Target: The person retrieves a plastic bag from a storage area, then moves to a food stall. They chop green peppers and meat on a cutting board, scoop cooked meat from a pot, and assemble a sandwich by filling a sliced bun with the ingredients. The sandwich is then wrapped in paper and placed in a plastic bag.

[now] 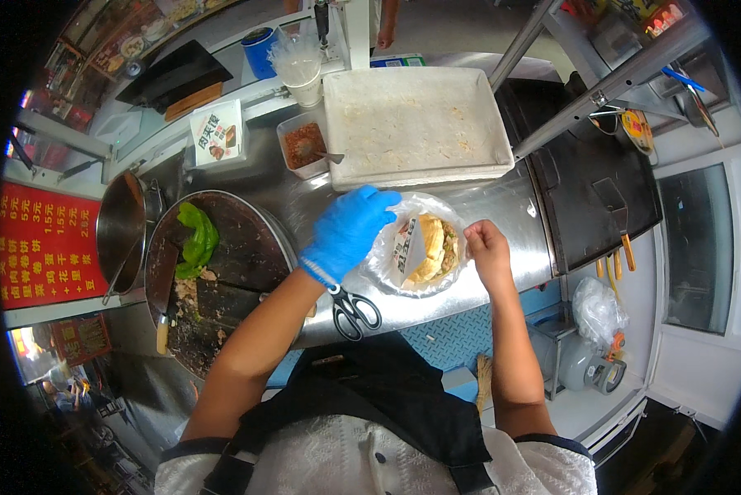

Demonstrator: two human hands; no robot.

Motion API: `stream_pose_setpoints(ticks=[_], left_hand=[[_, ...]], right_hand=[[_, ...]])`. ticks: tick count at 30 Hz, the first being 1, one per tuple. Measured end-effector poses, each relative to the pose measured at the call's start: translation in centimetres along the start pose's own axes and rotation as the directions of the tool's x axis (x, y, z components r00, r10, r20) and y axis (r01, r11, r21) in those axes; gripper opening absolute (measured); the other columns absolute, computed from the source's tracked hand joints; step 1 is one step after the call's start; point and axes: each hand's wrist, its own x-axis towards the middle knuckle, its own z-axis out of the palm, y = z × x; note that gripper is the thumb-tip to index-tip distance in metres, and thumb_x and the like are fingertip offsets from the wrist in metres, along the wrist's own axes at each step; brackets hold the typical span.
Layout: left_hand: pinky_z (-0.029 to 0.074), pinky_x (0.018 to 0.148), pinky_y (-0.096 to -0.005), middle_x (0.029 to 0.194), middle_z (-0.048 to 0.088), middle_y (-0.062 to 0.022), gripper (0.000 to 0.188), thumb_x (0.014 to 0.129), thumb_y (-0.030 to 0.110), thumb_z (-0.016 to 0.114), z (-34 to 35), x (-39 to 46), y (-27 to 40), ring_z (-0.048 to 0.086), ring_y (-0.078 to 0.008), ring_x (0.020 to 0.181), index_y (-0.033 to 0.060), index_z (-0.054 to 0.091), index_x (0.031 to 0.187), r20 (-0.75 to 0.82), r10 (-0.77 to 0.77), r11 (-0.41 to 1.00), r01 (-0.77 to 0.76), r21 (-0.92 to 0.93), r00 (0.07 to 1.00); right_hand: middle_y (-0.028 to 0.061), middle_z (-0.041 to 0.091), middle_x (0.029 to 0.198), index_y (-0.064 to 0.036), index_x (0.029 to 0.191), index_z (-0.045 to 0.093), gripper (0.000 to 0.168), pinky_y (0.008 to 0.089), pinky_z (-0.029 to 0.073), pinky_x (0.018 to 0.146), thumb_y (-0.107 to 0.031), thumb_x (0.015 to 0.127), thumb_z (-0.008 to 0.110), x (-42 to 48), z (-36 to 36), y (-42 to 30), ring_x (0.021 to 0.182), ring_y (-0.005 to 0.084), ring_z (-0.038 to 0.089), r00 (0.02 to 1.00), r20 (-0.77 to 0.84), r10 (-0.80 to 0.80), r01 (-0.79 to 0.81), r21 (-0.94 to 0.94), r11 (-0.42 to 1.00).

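Observation:
A filled flatbread sandwich (433,247) in a printed paper sleeve (408,250) lies inside a clear plastic bag (379,272). The bag spreads out in a round shape on the steel counter; whether a bowl is under it I cannot tell. My left hand (348,229), in a blue glove, has its fingertips bent on the bag's upper left edge. Bare, my right hand (489,252) pinches the bag's right edge between thumb and fingers. Black-handled scissors (356,311) lie just below my left wrist, their blades hidden.
Left, a round chopping block (246,247) carries green peppers (197,238), chopped scraps and a cleaver (167,278). Behind the bag stand a white tray (416,124) and a tub of red sauce (303,145) with a spoon. A black griddle (583,198) with a spatula (614,201) is right.

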Motion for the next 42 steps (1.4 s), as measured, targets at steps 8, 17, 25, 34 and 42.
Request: stream_pose_setpoints(ticks=[8, 17, 25, 34, 42], left_hand=[[0.053, 0.065, -0.0306, 0.126, 0.045, -0.0244, 0.073, 0.087, 0.015, 0.055, -0.9, -4.4, 0.3, 0.059, -0.0208, 0.085, 0.0147, 0.008, 0.143, 0.468, -0.602, 0.538, 0.762, -0.361, 0.647], [0.048, 0.052, -0.0277, 0.083, 0.056, -0.0089, 0.081, 0.077, 0.003, 0.064, -0.7, -3.0, 0.9, 0.054, -0.0139, 0.063, 0.0113, 0.016, 0.142, 0.329, -0.556, 0.609, 0.643, -0.464, 0.763], [0.043, 0.046, -0.0219, 0.092, 0.058, -0.0088, 0.069, 0.086, 0.022, 0.058, -7.1, -3.3, 2.9, 0.048, -0.0099, 0.051, 0.0106, 0.018, 0.141, 0.030, -0.577, 0.528, 0.401, -0.748, 0.816], [0.038, 0.040, -0.0197, 0.073, 0.054, -0.0039, 0.082, 0.076, 0.002, 0.066, -4.1, -1.8, 4.9, 0.047, -0.0071, 0.051, 0.0122, 0.018, 0.142, 0.249, -0.574, 0.397, 0.530, -0.749, 0.780], [0.041, 0.044, -0.0170, 0.078, 0.060, -0.0036, 0.060, 0.082, 0.005, 0.057, -8.1, -0.1, 9.4, 0.047, -0.0043, 0.054, 0.0104, 0.032, 0.137, 0.257, -0.349, 0.613, 0.427, -0.664, 0.901]], right_hand=[[0.0018, 0.057, 0.077, -0.003, 0.114, 0.044, 0.037, 0.0232, 0.042, 0.065, -0.001, 0.081, 0.060, -4.9, -0.8, -1.5, 0.071, 0.0099, 0.053, 0.994, 0.105, 0.010, 0.006, -0.156, 0.988], [0.0143, 0.065, 0.087, 0.000, 0.123, 0.038, 0.037, 0.0288, 0.046, 0.072, 0.000, 0.087, 0.046, -5.6, 2.3, -10.3, 0.067, 0.0177, 0.060, 0.990, 0.047, -0.136, 0.097, 0.477, 0.873], [0.0151, 0.065, 0.095, -0.003, 0.131, 0.033, 0.045, 0.0252, 0.048, 0.060, 0.002, 0.087, 0.042, -6.3, -1.9, -5.4, 0.056, 0.0134, 0.056, 0.995, -0.100, -0.015, 0.073, 0.599, 0.797], [0.0172, 0.061, 0.109, -0.015, 0.143, 0.002, 0.075, 0.0198, 0.045, 0.047, 0.012, 0.083, 0.039, -6.1, 0.4, -6.8, 0.050, 0.0098, 0.054, 0.984, 0.075, -0.164, 0.109, 0.474, 0.874], [0.0231, 0.042, 0.131, -0.023, 0.141, -0.014, 0.088, 0.0233, 0.050, 0.056, 0.016, 0.080, 0.037, -4.4, 2.1, -7.8, 0.076, 0.0129, 0.061, 0.875, 0.307, -0.374, 0.145, 0.572, 0.807]])
